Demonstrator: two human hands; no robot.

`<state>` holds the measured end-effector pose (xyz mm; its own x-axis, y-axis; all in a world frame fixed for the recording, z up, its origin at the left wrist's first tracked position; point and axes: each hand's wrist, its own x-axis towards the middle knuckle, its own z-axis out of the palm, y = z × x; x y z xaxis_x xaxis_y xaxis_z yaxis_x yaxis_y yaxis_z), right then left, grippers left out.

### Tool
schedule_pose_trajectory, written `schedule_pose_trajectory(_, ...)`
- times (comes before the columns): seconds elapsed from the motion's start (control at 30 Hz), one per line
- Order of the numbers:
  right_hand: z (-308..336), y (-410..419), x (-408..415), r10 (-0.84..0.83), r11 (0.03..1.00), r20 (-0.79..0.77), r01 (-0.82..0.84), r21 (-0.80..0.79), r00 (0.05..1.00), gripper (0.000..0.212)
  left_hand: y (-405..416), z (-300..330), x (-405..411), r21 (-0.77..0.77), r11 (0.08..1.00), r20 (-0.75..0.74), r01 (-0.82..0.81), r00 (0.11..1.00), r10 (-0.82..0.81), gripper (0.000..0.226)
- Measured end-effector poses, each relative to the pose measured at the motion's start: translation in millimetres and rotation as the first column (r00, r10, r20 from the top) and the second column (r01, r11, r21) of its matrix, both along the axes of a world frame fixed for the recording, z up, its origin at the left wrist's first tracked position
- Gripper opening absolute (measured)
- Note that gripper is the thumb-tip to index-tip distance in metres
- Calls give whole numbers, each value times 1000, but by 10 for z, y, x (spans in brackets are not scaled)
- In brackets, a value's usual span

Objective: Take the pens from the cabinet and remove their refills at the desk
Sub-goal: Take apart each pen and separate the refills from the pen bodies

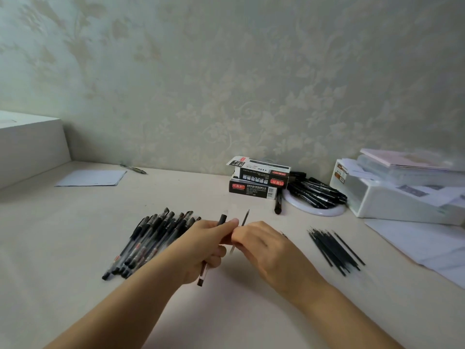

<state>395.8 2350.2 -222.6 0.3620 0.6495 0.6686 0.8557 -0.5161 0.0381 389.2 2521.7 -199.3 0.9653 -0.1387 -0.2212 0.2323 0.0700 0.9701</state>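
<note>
My left hand grips a pen barrel with a black grip; its lower end pokes out below the fist. My right hand pinches a thin refill right beside it, its tip pointing up and away. Both hands meet above the middle of the desk. A pile of several black pens lies to the left of my hands. A bundle of several bare black refills lies to the right.
Two stacked black pen boxes stand at the back by the wall. Beside them are more black pens on a white round disc. A white organiser with papers fills the right side. A paper sheet and a lone pen lie back left.
</note>
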Motion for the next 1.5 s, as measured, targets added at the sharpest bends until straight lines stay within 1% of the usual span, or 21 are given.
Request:
schedule_pose_trajectory(0.1,-17,1,28,43,999,-8,-43,14,999,15,1,1,4,-37,999,-38,37,999,-39,27)
schedule_pose_trajectory(0.13,-9,2,25,70,996,-55,-67,55,996,13,-1,1,5,-30,999,-36,38,999,-39,24)
schedule_pose_trajectory(0.2,29,21,7,130,977,-224,-87,193,966,11,10,-8,13,0,1000,-18,18,1000,-18,18)
schedule_pose_trajectory(0.27,76,62,-34,177,941,-441,-20,339,880,11,19,-19,23,29,1000,21,-8,1000,8,19)
schedule_pose_trajectory(0.33,151,97,-45,239,882,-632,108,459,737,12,33,-19,30,52,998,67,-43,997,40,19)
schedule_pose_trajectory(0.4,220,94,-6,273,788,-724,284,546,634,10,50,-13,38,102,993,112,-62,992,50,18)
schedule_pose_trajectory(0.47,257,94,36,287,674,-784,465,574,551,4,40,-16,36,125,992,129,-33,992,17,19)
schedule_pose_trajectory(0.57,160,156,35,426,524,-824,641,561,372,30,-21,-44,7,174,985,141,4,990,-29,22)
schedule_pose_trajectory(0.6,138,175,24,491,466,-805,680,566,333,35,-38,-53,-5,194,981,148,20,988,-50,22)
schedule_pose_trajectory(0.67,105,180,32,594,370,-751,730,574,289,39,-49,-57,-7,208,977,161,46,984,-81,23)
schedule_pose_trajectory(0.7,107,168,41,614,372,-739,725,580,276,35,-47,-54,-5,213,976,166,53,982,-90,24)
schedule_pose_trajectory(0.77,115,144,57,599,466,-763,668,580,245,17,-53,-44,-5,217,974,173,67,979,-106,26)
schedule_pose_trajectory(0.8,113,139,68,590,489,-770,652,580,242,12,-53,-38,-11,221,973,173,68,979,-108,28)
schedule_pose_trajectory(0.83,109,128,80,590,475,-766,658,585,255,18,-49,-34,-14,234,970,171,64,980,-106,31)
schedule_pose_trajectory(0.9,116,75,115,604,365,-725,695,620,329,25,-25,-31,-5,308,950,190,57,974,-120,31)
schedule_pose_trajectory(0.97,127,-10,153,613,253,-669,698,670,420,24,1,-31,15,381,923,222,62,962,-156,26)
schedule_pose_trajectory(1.03,129,-76,185,618,193,-623,676,712,480,24,17,-35,25,407,910,241,78,952,-189,19)
schedule_pose_trajectory(1.13,122,-87,198,634,157,-584,655,739,507,25,11,-44,19,397,914,278,80,939,-203,11)
schedule_pose_trajectory(1.23,115,-81,202,622,154,-586,652,742,519,25,21,-36,24,391,918,319,63,926,-200,14)
schedule_pose_trajectory(1.4,121,-103,208,619,111,-573,662,741,537,25,27,-25,12,372,924,323,87,921,-217,16)
schedule_pose_trajectory(1.5,117,-108,205,615,104,-570,660,744,544,26,30,-29,11,372,925,329,80,920,-212,16)
